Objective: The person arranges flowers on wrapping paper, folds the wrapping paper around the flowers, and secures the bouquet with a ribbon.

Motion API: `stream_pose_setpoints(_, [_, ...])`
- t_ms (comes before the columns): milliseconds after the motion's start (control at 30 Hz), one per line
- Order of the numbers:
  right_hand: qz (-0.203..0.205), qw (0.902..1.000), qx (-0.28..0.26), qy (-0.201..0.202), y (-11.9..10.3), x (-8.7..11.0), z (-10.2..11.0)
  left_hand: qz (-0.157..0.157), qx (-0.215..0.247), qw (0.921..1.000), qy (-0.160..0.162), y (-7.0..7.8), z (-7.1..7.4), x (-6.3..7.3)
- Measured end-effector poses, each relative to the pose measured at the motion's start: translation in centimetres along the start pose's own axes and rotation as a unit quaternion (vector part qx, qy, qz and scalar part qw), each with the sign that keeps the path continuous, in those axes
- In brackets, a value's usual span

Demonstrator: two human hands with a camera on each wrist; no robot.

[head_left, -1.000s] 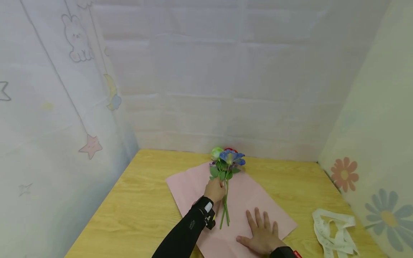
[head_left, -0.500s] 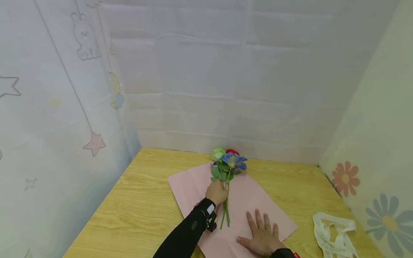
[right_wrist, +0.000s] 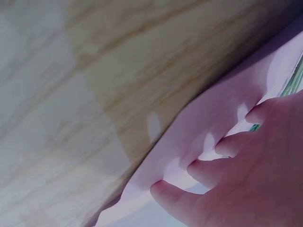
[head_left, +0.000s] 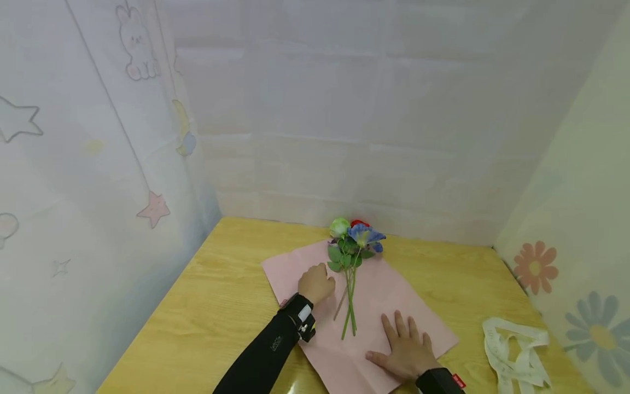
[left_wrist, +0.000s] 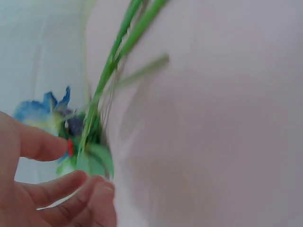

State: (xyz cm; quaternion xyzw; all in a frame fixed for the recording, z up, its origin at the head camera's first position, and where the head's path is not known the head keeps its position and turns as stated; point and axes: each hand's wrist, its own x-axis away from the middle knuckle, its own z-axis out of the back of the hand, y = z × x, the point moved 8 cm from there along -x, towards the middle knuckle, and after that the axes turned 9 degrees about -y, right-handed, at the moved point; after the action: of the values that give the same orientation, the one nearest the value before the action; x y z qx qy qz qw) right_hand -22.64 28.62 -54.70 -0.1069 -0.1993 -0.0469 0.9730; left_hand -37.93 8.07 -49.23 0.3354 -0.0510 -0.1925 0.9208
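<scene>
A bunch of flowers (head_left: 361, 235) in blue, pale green and red lies on the pink wrapping paper (head_left: 403, 298), its blooms toward the wall and its green stems (head_left: 351, 306) crossing toward me. Just left of the stems is my left hand (head_left: 316, 283), apart from them. In the left wrist view, the thumb and loosely bent fingers (left_wrist: 75, 184) have a gap between them and hold nothing. My right hand (head_left: 406, 350) rests on the paper's near right part with fingers spread; the right wrist view has its fingertips on the paper near the edge.
A crumpled white ribbon (head_left: 514, 350) lies on the wooden table (head_left: 206, 306) at the right. Printed cloth walls (head_left: 315, 137) stand at the back and both sides of the table.
My left hand has let go of the flower stems and moved left of them. The flowers stay on the paper. My right hand keeps its place on the paper; the head view has shifted slightly.
</scene>
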Motion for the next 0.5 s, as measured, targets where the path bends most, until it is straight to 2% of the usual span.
stream_pose_setpoints(67, [0.001,1.0,0.003,-0.002,-0.2,0.0,0.3,0.028,-0.03,0.999,0.019,-1.2,2.0,1.0])
stream_pose_setpoints(167, [0.004,1.0,0.001,-0.008,0.0,-0.2,0.3,0.094,-0.055,0.9934,0.035,-3.9,4.3,2.7])
stream_pose_setpoints(267, [0.009,0.9999,-0.001,-0.009,0.4,-0.2,0.3,0.141,-0.06,0.9873,0.04,-6.5,5.0,4.3])
stream_pose_setpoints(367, [0.014,0.9999,-0.004,-0.009,0.6,-0.1,0.3,0.135,-0.079,0.9874,0.025,-7.7,4.1,5.4])
stream_pose_setpoints(433, [0.022,0.9997,-0.009,-0.003,0.3,0.0,0.4,0.101,-0.099,0.9899,0.009,-7.6,3.4,6.1])
stream_pose_setpoints(500, [0.034,0.9993,-0.016,0.007,-0.3,0.3,0.4,0.053,-0.127,0.9902,-0.024,-6.8,2.8,6.9])
